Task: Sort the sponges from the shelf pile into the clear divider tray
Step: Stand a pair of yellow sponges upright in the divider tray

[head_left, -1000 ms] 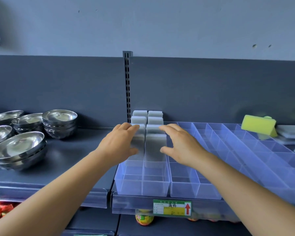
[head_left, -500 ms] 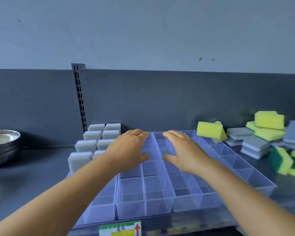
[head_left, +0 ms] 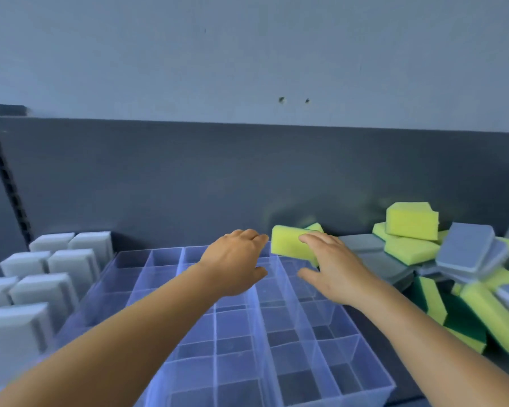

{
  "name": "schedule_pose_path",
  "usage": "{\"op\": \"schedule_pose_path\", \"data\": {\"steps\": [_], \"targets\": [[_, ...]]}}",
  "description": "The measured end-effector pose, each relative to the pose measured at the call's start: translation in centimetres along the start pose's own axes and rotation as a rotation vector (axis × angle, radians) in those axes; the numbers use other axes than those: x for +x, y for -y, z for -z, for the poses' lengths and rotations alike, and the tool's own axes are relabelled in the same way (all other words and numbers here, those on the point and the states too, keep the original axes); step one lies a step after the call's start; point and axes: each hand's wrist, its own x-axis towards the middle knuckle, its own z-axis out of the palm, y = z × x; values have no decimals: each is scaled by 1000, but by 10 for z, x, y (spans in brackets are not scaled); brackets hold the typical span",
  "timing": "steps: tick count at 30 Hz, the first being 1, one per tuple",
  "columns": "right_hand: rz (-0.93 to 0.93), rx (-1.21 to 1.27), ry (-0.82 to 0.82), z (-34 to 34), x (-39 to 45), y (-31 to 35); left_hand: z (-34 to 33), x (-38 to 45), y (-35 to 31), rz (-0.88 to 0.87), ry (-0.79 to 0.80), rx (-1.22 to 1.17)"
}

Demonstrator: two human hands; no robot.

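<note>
Just past the right hand [head_left: 334, 268] sits a yellow sponge [head_left: 288, 245], fingers spread wide touching it; left hand [head_left: 235, 264] open, empty.

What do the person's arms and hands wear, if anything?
Nothing that shows. Both forearms are bare, with no sleeves in view. The left hand and right hand have no gloves, and no rings, watch or bracelets are visible on the fingers or wrists.
</note>
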Motion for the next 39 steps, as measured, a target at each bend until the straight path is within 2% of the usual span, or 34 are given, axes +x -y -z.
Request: {"op": "schedule_pose_path", "data": {"steps": [7,11,14,24,30,35,39], "targets": [[-29,-20,-5,-1,38,-60,-18,57,-24,-1,15,60],[45,-57,50,-7,61,-78,-30,76,-25,38,27,51],[100,-94,62,-12,72,-88,-36,82,-25,84,-30,-13],[6,-72,-64,-18,81,-101,-32,84,-25,153,-51,-90],[-13,64,-225,15,76,-80,-10,64,-13,133,-126,-162],[102,164,-250,27,71,-34,12,36,18,241,-112,-201],[182,209,-233,24,74,11,27,10,52,281,-103,-132]]}}
